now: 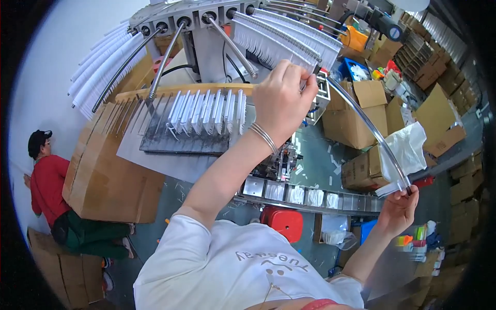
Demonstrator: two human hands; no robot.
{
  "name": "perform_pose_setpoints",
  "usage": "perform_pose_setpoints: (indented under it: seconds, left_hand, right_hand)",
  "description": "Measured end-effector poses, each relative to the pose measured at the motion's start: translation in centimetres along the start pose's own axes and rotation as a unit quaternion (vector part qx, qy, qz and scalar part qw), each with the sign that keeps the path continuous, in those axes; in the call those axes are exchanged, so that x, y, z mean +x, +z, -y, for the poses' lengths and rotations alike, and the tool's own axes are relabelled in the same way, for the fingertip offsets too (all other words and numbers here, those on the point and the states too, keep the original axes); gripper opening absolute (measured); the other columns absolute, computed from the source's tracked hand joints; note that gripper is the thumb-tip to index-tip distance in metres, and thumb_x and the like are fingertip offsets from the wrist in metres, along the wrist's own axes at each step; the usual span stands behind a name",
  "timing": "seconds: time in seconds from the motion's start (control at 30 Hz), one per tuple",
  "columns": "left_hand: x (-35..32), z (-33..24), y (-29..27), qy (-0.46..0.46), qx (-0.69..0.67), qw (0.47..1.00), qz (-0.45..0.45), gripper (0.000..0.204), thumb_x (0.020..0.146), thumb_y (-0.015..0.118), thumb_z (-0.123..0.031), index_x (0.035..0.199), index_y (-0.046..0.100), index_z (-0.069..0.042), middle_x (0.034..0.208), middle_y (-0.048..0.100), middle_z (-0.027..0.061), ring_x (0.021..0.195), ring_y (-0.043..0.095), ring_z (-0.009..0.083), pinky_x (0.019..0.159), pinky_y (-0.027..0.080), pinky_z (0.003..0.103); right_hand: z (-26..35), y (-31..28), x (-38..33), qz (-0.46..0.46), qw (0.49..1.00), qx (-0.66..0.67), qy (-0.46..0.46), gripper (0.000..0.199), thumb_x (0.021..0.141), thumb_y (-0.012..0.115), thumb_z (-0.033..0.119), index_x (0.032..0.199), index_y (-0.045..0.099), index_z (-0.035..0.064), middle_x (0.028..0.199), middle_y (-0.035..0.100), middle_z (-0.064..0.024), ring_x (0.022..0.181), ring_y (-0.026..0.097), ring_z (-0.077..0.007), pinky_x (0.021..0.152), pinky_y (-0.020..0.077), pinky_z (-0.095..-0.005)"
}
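Observation:
My left hand (287,98) is raised in the middle, fingers pinched together near the tip of a rack rod full of white tags (276,39). What lies between the fingertips is hidden. Just right of them begins a long shiny rod (369,124), which looks bent in this view and runs down to the right. My right hand (398,212) grips its lower end, where a small bunch of white strips (388,189) sits against the fingers. Several bare metal rods (232,46) stick out of the grey rack (194,10) above my left arm.
White tag stacks (206,113) stand on a dark plate (181,144) on a cardboard-covered surface at left. A segmented metal track (351,202) crosses before me, with a red stool (283,223) beneath. Cardboard boxes (356,116) stand at right. A person in red (49,186) is at far left.

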State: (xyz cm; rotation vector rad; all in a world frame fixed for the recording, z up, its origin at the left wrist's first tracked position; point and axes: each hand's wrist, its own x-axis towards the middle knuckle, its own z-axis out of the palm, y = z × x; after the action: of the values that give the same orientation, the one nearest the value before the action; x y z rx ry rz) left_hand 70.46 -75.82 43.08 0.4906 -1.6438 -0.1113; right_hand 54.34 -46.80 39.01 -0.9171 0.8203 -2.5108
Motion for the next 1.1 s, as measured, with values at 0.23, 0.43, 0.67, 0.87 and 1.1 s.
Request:
perform_pose_setpoints:
  seconds: [0.23, 0.43, 0.67, 0.87, 1.1]
  left_hand:
    - [0.1, 0.4, -0.3, -0.026, -0.057, 0.998, 0.018, 0.014, 0.070, 0.067, -0.012, 0.067, 0.054, -0.008, 0.067, 0.055, 0.0047, 0.059, 0.057, 0.0233, 0.052, 0.045, 0.035]
    - [0.3, 0.3, -0.1, -0.020, -0.066, 0.997, 0.024, 0.013, 0.070, 0.067, -0.012, 0.068, 0.055, -0.008, 0.067, 0.055, 0.0050, 0.059, 0.057, 0.0233, 0.053, 0.045, 0.035]
    - [-0.2, -0.9, -0.8, -0.058, -0.084, 0.993, 0.058, 0.017, 0.073, 0.068, -0.016, 0.069, 0.054, -0.007, 0.069, 0.055, 0.0059, 0.058, 0.057, 0.0232, 0.051, 0.044, 0.034]
    - [-5.1, -3.8, -5.5, -0.117, -0.455, 0.771, 0.429, 0.064, 0.065, 0.078, -0.021, 0.118, 0.045, -0.005, 0.110, 0.046, 0.0087, 0.099, 0.050, 0.0179, 0.082, 0.043, 0.032]
    - [-9.5, -6.3, -6.5, -0.144, -0.543, 0.661, 0.498, 0.063, 0.079, 0.064, -0.018, 0.132, 0.035, -0.001, 0.129, 0.041, 0.0102, 0.102, 0.051, 0.0174, 0.092, 0.037, 0.031]
  right_hand:
    - [-0.3, 0.3, 0.2, 0.002, 1.000, 0.009, 0.002, 0.021, 0.093, 0.046, 0.016, 0.104, 0.053, -0.0011, 0.091, 0.059, -0.0090, 0.079, 0.058, -0.0157, 0.069, 0.0464, -0.0255]
    - [-0.4, 0.0, 0.4, 0.013, 1.000, 0.007, -0.002, 0.023, 0.092, 0.046, 0.016, 0.105, 0.052, -0.0021, 0.093, 0.060, -0.0096, 0.081, 0.059, -0.0159, 0.068, 0.0476, -0.0247]
    - [0.0, -0.2, 0.1, -0.016, 1.000, 0.015, -0.002, 0.022, 0.092, 0.045, 0.016, 0.105, 0.052, -0.0016, 0.094, 0.060, -0.0099, 0.080, 0.058, -0.0154, 0.068, 0.0479, -0.0250]
    - [-0.7, 1.2, -1.4, 0.015, 0.998, -0.027, 0.046, 0.015, 0.086, 0.053, 0.018, 0.089, 0.049, 0.0044, 0.070, 0.042, -0.0014, 0.064, 0.041, -0.0133, 0.067, 0.0389, -0.0300]
    - [-7.6, 8.2, -6.3, -0.048, 0.979, -0.057, 0.190, 0.029, 0.079, 0.065, 0.008, 0.104, 0.052, 0.0036, 0.093, 0.058, -0.0067, 0.073, 0.057, -0.0123, 0.055, 0.0448, -0.0242]
